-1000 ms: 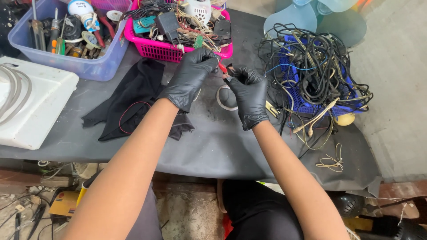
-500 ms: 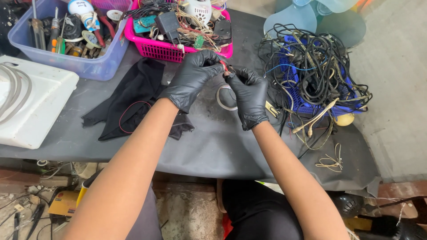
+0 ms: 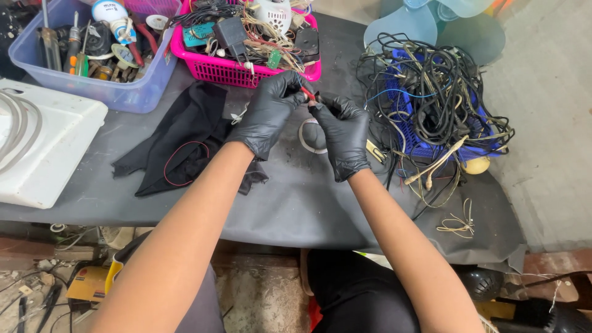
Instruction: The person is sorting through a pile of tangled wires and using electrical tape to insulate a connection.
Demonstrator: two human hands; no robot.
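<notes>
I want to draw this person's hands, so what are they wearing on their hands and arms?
Both the left hand and the right hand wear thin, shiny black gloves that end at the wrists. The forearms are bare, with no sleeves, watch or bracelets showing.

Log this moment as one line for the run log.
left hand: gloved, pinching small red piece | right hand: gloved, pinching same piece | behind: pink basket | right: cable tangle | left: black cloth
</notes>
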